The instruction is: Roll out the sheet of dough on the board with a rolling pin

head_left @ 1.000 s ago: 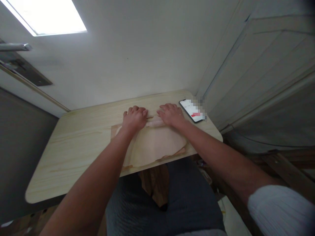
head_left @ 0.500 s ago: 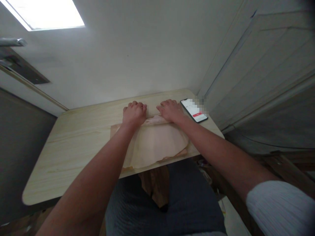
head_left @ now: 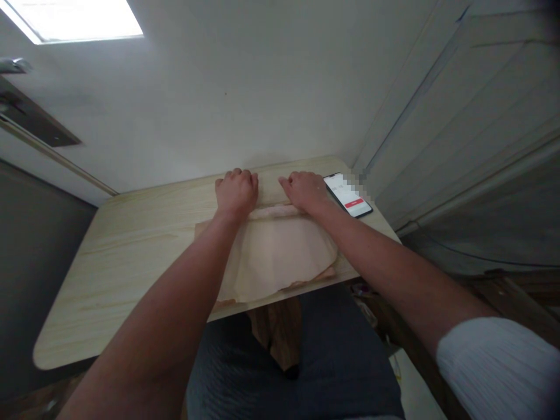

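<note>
A thin, pale beige sheet [head_left: 280, 256] with uneven edges lies on the light wooden table [head_left: 126, 251]. More layers show beneath its left side and lower right corner; the frames do not show its material. Its far edge is turned over into a narrow folded strip [head_left: 277, 212]. At the strip's left end my left hand [head_left: 237, 189] is curled, knuckles up. My right hand [head_left: 308, 191] is curled at the other end, thumb pointing inward. Both sets of fingertips are hidden under the hands.
A phone [head_left: 350, 195] with a lit screen lies just right of my right hand. A white door [head_left: 245, 105] with a metal handle [head_left: 13, 66] rises behind the table. The table's near edge runs above my lap, and a panelled wall [head_left: 472, 116] stands at the right.
The right fingers, earlier more spread, are now curled in. Both hands sit slightly farther forward, and the folded strip between them looks smoother and straighter. The camera view has shifted a little.
</note>
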Demonstrator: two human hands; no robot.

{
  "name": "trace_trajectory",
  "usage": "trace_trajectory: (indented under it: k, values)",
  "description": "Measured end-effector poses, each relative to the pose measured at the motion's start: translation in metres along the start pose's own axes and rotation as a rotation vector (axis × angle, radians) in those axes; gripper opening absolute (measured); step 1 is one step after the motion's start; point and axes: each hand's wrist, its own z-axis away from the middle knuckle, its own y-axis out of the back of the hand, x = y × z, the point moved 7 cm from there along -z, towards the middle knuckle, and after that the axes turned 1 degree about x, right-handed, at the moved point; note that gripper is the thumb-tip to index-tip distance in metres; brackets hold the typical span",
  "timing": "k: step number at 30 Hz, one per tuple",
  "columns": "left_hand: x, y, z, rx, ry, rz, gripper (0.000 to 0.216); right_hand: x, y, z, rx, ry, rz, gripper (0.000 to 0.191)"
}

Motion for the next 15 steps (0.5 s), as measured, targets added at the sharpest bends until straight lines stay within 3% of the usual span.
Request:
trace_trajectory:
  k: [15]
  values:
    - [-0.001, -0.005, -0.020, -0.010, 0.008, 0.035, 0.058, 0.002, 0.001, -0.018, 0.016, -0.031, -0.005, 0.069]
